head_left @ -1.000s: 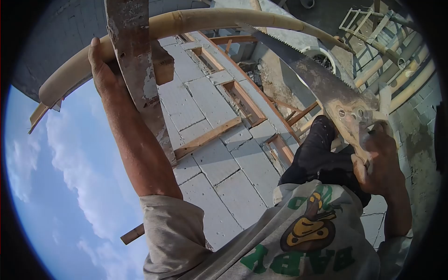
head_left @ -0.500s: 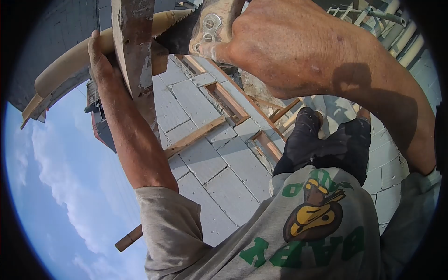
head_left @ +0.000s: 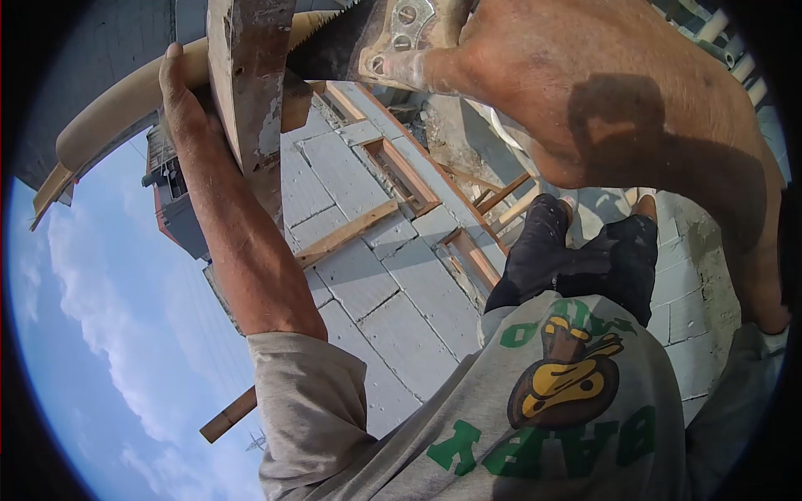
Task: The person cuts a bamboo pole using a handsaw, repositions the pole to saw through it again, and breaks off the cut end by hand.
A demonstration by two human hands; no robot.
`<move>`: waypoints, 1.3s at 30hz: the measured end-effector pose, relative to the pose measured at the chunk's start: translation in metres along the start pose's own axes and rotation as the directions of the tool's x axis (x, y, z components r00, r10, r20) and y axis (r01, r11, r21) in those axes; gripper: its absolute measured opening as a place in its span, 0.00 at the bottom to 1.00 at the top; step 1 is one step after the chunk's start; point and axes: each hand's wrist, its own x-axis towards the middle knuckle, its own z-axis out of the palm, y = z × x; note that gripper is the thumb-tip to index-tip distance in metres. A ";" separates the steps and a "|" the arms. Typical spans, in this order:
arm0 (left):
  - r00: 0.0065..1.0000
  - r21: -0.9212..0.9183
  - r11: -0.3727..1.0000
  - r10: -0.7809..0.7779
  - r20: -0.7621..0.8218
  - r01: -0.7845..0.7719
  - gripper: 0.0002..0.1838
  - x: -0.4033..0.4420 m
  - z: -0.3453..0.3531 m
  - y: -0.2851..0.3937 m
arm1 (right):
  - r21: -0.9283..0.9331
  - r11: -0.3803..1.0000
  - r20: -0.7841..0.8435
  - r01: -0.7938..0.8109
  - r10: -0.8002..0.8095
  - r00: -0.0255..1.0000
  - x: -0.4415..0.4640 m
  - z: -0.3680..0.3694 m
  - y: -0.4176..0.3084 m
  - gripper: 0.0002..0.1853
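Over blockwork (head_left: 334, 171), hands (head_left: 535, 92) (left (head_left: 185, 107) outstretched) hold bamboo (head_left: 109, 114) and saw (head_left: 336, 48).

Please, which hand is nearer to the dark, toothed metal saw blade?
Right. The right hand grips the pale wooden handle fixed to the blade; the left hand is farther, against the round tan bamboo pole, across the paint-flecked wooden board.
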 end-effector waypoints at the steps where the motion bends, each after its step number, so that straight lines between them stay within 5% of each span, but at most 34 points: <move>1: 1.000 0.003 1.000 0.004 0.002 -0.004 0.28 -0.001 0.001 -0.001 | 0.005 1.000 0.001 0.001 -0.001 1.000 0.004 0.001 0.002 0.13; 34: 0.999 0.055 0.998 0.017 -0.047 -0.014 0.31 -0.003 -0.006 -0.002 | -0.007 0.997 -0.021 -0.072 0.071 0.997 -0.003 -0.015 -0.001 0.12; 39: 1.000 0.081 0.997 -0.007 -0.009 0.007 0.34 -0.008 0.002 -0.001 | 0.157 0.985 0.061 -0.073 0.064 0.996 0.034 -0.016 -0.005 0.13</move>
